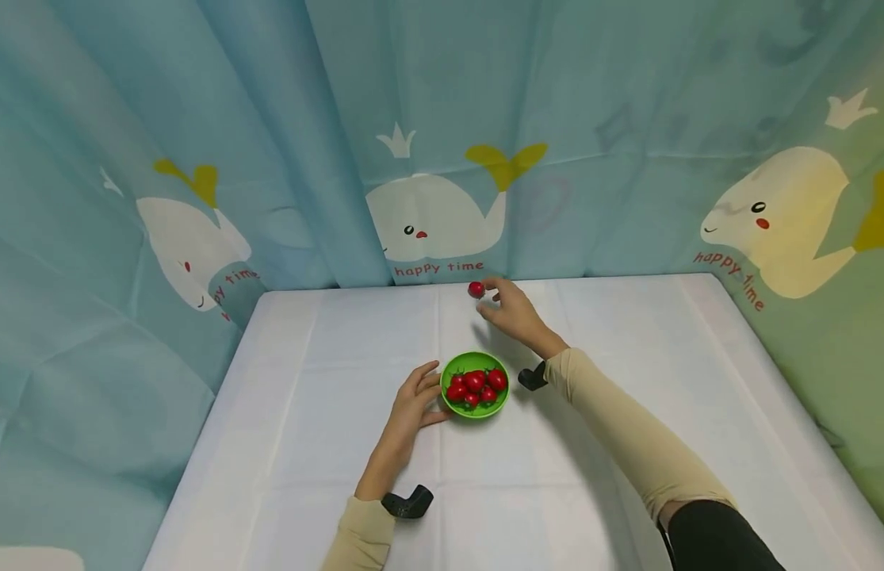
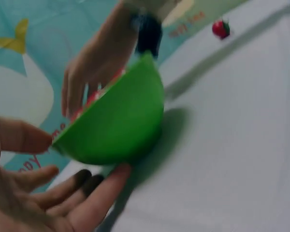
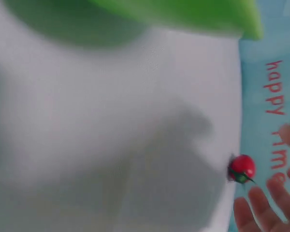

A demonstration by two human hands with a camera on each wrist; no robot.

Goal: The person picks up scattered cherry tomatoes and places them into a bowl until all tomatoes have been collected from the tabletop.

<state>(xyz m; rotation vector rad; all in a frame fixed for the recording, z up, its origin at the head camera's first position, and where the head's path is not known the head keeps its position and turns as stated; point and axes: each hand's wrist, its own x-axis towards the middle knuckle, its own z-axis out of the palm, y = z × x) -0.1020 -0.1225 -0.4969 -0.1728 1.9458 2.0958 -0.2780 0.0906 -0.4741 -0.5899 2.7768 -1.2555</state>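
A green bowl holding several red cherry tomatoes stands near the middle of the table. My left hand holds its left side, with fingertips at the rim and lower wall in the left wrist view. Beyond the bowl, my right hand reaches to the table's back edge. Close to its fingertips is a single cherry tomato. In the right wrist view this tomato lies beside the spread fingers, not between them.
A white cloth covers the table. Behind it hangs a blue curtain with whale prints, close to the back edge. Another red tomato lies on the cloth in the left wrist view. Both wrists wear black devices.
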